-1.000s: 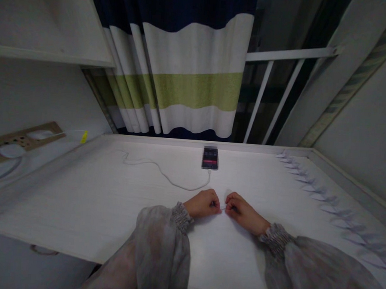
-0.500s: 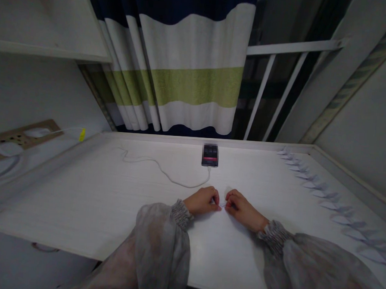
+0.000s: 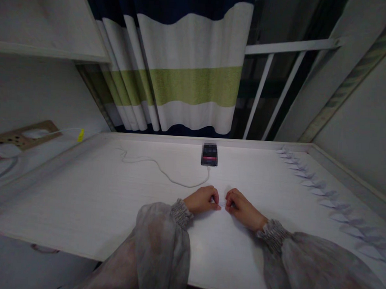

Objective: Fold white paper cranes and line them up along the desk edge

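Between my two hands is a small piece of white paper (image 3: 222, 204), mostly covered by the fingers. My left hand (image 3: 204, 199) pinches its left side with thumb and fingertips. On the other side my right hand (image 3: 242, 208) grips the paper in a similar pinch, a short gap from the left fingertips. Both hands rest low over the white desk (image 3: 162, 233). A row of folded white paper pieces (image 3: 324, 194) runs along the desk's right side, several of them, each with pointed ends.
A phone (image 3: 209, 154) with a blurred screen lies at the back, its white cable (image 3: 165, 174) curving left. A power strip (image 3: 21, 140) with plugs is on the left wall. The curtain (image 3: 193, 67) and window bars (image 3: 274, 79) stand behind the desk's raised back edge.
The hands keep their pinch on the paper with hardly any movement. The whole view has shifted very slightly.
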